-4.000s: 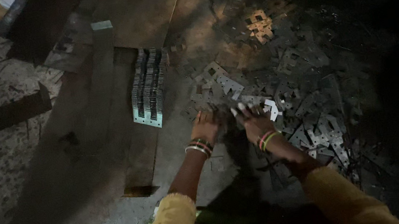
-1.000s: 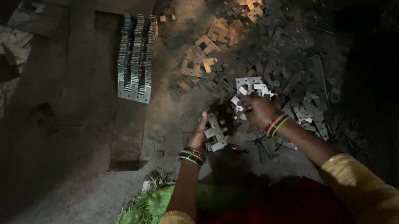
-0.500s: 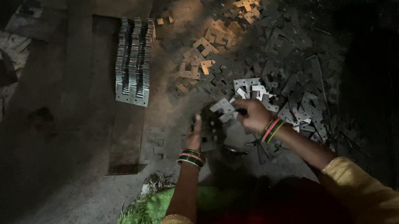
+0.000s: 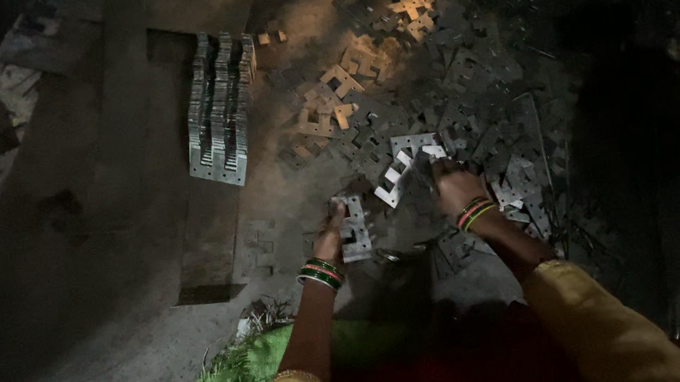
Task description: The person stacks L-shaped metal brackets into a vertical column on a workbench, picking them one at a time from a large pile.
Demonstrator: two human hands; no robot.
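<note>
Left hand (image 4: 332, 239) at lower centre now clamps small stack of stamped plates (image 4: 354, 232), held a moment ago near right hand. Right hand (image 4: 451, 187) pinches single bright plate (image 4: 398, 171) off loose pile (image 4: 470, 100). Stacked rows (image 4: 220, 110) upper left unchanged.

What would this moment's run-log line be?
left hand: holds small stack of metal plates | right hand: on loose plate pile | stacked rows: apart, upper left

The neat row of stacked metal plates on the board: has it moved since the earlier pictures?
No. The stacked plates lie on the same spot of the wooden board, by its dark cut-out; only the camera view shifted. The left hand and right hand work apart from them.
</note>
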